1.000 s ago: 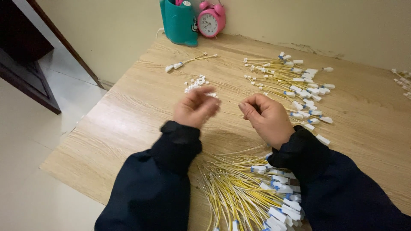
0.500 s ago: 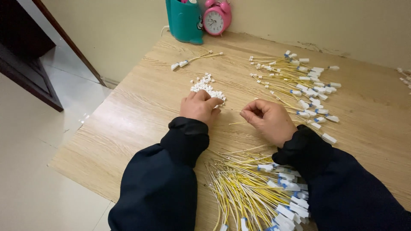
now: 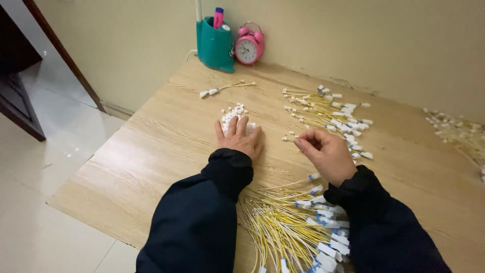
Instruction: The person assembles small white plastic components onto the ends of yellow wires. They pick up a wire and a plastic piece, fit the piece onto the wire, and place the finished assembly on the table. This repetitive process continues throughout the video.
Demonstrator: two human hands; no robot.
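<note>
So we've got our left hand [image 3: 239, 139] flat, fingers spread, on the little pile of white connectors [image 3: 234, 114] mid-table. Our right hand [image 3: 325, 153] pinches one yellow wire [image 3: 290, 136] just right of it. Big wire bundle [image 3: 298, 227] sits near us, pink alarm clock [image 3: 248, 46] far back.

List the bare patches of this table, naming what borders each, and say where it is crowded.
Bare wood runs along the table's left edge, left of the left hand and white connector heap. More lies right of the right hand, toward the far-right wires. Crowded: the yellow wire pile and the tagged wires.
</note>
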